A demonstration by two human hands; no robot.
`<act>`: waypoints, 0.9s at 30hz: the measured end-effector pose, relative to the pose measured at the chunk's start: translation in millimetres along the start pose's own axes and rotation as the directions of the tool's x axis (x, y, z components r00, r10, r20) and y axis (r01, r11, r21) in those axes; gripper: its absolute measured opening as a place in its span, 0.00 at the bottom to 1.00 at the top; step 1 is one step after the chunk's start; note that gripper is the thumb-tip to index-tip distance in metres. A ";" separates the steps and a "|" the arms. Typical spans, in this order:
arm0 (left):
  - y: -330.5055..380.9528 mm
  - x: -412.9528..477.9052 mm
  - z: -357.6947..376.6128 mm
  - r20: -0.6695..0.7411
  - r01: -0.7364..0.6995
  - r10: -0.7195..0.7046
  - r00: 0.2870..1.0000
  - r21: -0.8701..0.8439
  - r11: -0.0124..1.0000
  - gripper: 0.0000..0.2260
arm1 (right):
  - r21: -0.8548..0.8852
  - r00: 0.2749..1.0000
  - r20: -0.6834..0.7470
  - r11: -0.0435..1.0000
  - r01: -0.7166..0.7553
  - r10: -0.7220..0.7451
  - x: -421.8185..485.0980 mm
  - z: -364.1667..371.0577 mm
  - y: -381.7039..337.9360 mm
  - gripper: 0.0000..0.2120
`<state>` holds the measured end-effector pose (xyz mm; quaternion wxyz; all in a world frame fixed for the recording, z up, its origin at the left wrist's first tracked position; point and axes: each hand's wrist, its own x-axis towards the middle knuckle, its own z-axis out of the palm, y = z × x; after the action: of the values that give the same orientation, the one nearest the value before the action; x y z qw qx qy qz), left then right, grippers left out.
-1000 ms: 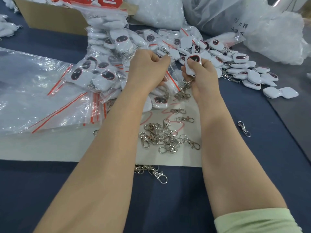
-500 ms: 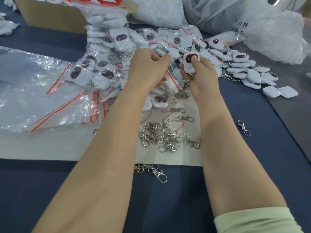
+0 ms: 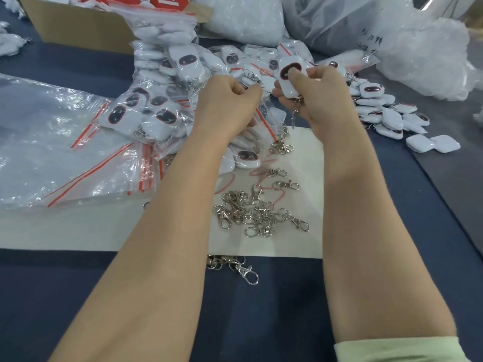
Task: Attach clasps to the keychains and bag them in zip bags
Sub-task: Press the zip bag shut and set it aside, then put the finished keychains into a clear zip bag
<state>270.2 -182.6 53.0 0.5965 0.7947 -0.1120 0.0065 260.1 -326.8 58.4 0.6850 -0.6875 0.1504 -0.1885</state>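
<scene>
blue table [image 3: 287,309], clasps [image 3: 251,212] strewn. right hand [image 3: 321,95] pinches a keychain [image 3: 288,79]; left hand [image 3: 230,105] curls its fingers on a bag [image 3: 265,121]. the dangling clasp [image 3: 295,114] could snag the bag's mouth.

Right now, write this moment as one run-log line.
right hand: holds keychain, clasp hanging below | left hand: pinches zip bag | keychain: not yet bagged | loose clasps: piled on white sheet

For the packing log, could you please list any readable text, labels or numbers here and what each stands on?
Red label on the brown cardboard box: white characters, cut off by the frame edge, not readable.
Clear plastic sack: dark handwriting, too blurred to read.
White paper sheet: red pen loops, no readable text.
</scene>
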 end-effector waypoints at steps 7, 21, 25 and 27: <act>9.5 1.1 -4.0 -0.076 -0.008 0.010 0.997 0.023 1.000 0.14 | -0.648 0.979 0.203 0.754 0.109 0.032 -19.0 -3.8 -37.1 0.13; 41.4 -5.8 -22.8 -0.218 -0.144 0.046 0.975 -0.462 0.875 0.07 | -0.469 0.932 0.351 0.843 0.263 -0.096 -31.1 5.1 -51.4 0.20; 42.8 -7.5 -22.3 -0.156 -0.096 0.009 0.988 -0.564 0.820 0.09 | -0.364 0.897 0.410 0.872 0.328 -0.167 -32.8 10.2 -45.8 0.12; 38.1 -6.2 -26.1 -0.233 -0.164 0.067 0.970 -0.425 0.890 0.12 | -0.248 0.910 0.347 0.914 0.322 -0.227 -32.6 12.6 -44.2 0.09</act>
<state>260.2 -166.8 95.7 0.7678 0.6256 -0.0937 0.1012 234.9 -299.8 100.9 0.5541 -0.8185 -0.0317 -0.1485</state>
